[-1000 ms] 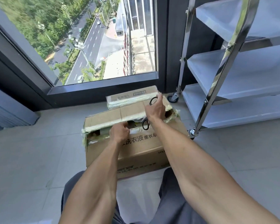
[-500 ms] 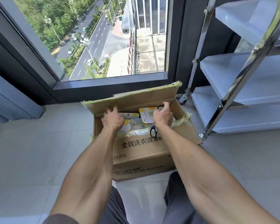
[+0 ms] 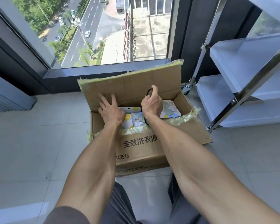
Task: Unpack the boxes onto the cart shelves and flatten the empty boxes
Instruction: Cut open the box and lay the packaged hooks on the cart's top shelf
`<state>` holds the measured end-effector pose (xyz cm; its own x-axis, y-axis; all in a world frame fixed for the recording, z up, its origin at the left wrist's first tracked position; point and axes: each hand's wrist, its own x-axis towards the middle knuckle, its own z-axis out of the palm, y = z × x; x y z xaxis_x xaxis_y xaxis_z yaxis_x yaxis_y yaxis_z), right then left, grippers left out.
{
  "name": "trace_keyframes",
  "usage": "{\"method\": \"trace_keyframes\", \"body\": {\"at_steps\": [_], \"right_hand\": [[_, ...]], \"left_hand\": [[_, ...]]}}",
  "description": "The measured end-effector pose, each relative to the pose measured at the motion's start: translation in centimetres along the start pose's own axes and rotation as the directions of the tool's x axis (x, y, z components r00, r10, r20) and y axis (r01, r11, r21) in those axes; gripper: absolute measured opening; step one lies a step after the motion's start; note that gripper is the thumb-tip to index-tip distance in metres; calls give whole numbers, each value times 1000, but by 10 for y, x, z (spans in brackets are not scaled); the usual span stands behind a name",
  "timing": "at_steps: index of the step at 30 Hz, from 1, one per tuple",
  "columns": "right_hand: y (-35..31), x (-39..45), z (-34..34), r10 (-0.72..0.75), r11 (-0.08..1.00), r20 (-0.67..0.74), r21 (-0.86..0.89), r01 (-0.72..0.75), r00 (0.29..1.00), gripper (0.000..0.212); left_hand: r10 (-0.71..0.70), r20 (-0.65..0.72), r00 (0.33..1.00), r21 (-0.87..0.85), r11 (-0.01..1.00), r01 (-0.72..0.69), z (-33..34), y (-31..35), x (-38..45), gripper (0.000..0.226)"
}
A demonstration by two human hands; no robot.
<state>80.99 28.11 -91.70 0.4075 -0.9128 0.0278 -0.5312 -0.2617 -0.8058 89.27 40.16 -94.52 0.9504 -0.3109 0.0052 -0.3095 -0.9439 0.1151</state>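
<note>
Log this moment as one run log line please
stage: box opened, unpacking not begun | left hand: pressing far flap back | right hand: holding scissors | packets inside | cart: right

The box [image 3: 145,143] sits left of the cart [image 3: 242,88], packets [image 3: 170,110] inside.

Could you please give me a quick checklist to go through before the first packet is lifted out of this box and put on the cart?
1. Far flap folded back, box open: ok.
2. Packets visible and reachable inside: ok.
3. Left hand free to pick: ok, its fingers are spread against the flap and hold nothing.
4. Right hand free: not ok, it grips the scissors.
5. Cart shelves ready to receive items: ok for the parts in view.
6. Near flap and torn tape clear of the opening: cannot tell, the arms cover part of it.
</note>
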Motion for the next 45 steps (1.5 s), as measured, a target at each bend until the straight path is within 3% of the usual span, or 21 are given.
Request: {"method": "trace_keyframes", "body": {"at_steps": [3, 7, 11, 15, 17, 20, 22, 25, 30, 32, 35, 38, 41, 45], "right_hand": [[3, 10, 3, 11, 1000, 14, -21, -10, 1000, 47], [12, 11, 7, 36, 999, 41, -1, -36, 999, 31], [18, 18, 8, 56, 998, 39, 15, -57, 998, 27], [18, 25, 5, 134, 988, 12, 78, -135, 991, 27], [15, 25, 4, 217, 963, -20, 167, -211, 976, 24], [7, 22, -1, 318, 912, -74, 296, -284, 945, 18], [0, 19, -6, 374, 869, -102, 386, -309, 922, 16], [-8, 12, -13, 461, 787, -85, 499, -363, 883, 18], [-15, -4, -30, 572, 597, 72, 646, -475, 817, 14], [-16, -8, -40, 594, 538, 114, 680, -499, 796, 12], [-17, -11, -56, 589, 492, 166, 703, -513, 791, 29], [-18, -16, -66, 552, 600, 133, 621, -504, 823, 31], [-18, -25, -70, 423, 825, 111, 363, -432, 900, 27], [-17, -22, -67, 287, 907, 252, 239, -347, 924, 28]], "left_hand": [[-31, 123, 992, 38, 999, 27, -3, 3, 21, 89], [20, 353, 935, -50, 999, -2, -4, -14, 52, 46], [110, 302, 947, 25, 992, -123, 17, -30, 51, 56], [53, 380, 924, 21, 998, -66, 14, -19, 51, 50], [101, 271, 957, -1, 995, -104, 13, -12, 39, 50], [242, -20, 970, -149, 959, -243, 17, 1, 1, 34], [153, -82, 985, -313, 934, -172, 18, 8, -24, 34], [50, 139, 989, -652, 756, 53, 13, 15, -48, 46], [104, 263, 959, -817, 553, 164, -13, 25, -57, 26], [116, 312, 943, -830, 516, 211, -23, 32, -61, 24], [192, 485, 853, -810, 466, 356, -37, 45, -71, 20], [280, 564, 777, -805, 395, 442, -50, 60, -80, 12], [246, 527, 814, -844, 262, 468, -53, 71, -84, 24], [161, 485, 860, -862, 252, 439, -48, 65, -83, 16]]}}
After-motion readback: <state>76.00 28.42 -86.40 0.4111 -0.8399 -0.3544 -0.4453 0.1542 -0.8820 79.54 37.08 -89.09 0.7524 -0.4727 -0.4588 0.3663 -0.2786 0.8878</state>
